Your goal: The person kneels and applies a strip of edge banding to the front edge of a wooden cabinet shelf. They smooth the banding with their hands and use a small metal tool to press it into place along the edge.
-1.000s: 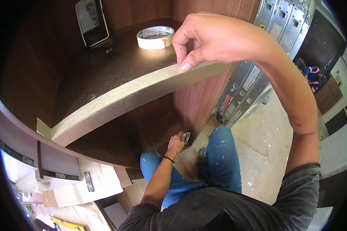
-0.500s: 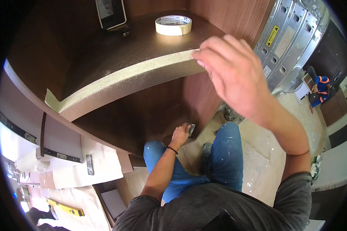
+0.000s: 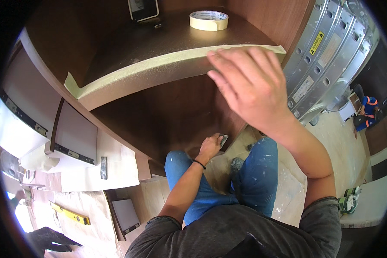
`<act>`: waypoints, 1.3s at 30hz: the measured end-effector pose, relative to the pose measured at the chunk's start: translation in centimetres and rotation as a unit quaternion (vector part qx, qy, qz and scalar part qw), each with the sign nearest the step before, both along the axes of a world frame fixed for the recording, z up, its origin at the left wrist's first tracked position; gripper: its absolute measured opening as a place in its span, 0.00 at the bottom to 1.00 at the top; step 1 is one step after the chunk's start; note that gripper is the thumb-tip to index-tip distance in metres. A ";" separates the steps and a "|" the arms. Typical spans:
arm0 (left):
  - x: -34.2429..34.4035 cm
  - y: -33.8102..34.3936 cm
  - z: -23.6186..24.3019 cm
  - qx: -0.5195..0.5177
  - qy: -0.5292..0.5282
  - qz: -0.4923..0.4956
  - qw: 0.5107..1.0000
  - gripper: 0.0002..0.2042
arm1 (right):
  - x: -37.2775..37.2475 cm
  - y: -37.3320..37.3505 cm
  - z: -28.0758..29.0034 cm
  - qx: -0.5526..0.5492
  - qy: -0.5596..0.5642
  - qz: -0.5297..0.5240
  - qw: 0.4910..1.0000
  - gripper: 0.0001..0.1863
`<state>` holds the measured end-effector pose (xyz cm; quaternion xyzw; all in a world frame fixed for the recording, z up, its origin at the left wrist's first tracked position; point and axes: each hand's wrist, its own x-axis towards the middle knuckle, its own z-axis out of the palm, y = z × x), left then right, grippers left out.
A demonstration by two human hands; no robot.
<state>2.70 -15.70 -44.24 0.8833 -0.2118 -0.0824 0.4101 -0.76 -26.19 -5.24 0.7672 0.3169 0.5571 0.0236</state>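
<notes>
My right hand (image 3: pixel 249 84) lies flat with spread fingers against the front edge of a dark curved shelf (image 3: pixel 159 43), pressing on the pale masking tape strip (image 3: pixel 150 71) that runs along that edge. A loose tape end sticks out at the strip's left. My left hand (image 3: pixel 210 146) hangs low beside my knee, closed around a small flat grey tool (image 3: pixel 224 139). A roll of masking tape (image 3: pixel 208 20) rests on the shelf top near the back.
A phone (image 3: pixel 142 8) leans at the shelf's back. A metal ladder (image 3: pixel 322 56) stands to the right. White drawer fronts (image 3: pixel 69 142) are at left, with a yellow level (image 3: pixel 71 213) on covered floor below. Another person (image 3: pixel 365 112) crouches far right.
My right hand went from pinching the tape at the shelf's right end to lying flat along the taped edge. The view dropped and moved closer. The left hand stayed low.
</notes>
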 end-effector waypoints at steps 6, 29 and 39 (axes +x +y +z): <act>-1.7 0.3 1.4 -0.018 -0.040 0.005 0.999 0.18 | -0.5 -2.9 0.1 0.017 0.014 -0.041 0.999 0.14; -9.4 10.8 37.6 0.135 -0.675 0.307 0.657 0.19 | -2.4 -2.7 -14.1 0.190 0.188 0.163 0.950 0.08; -3.7 4.5 36.3 0.134 -0.660 0.227 0.703 0.23 | -1.9 -5.6 -24.5 0.178 0.494 0.197 0.828 0.12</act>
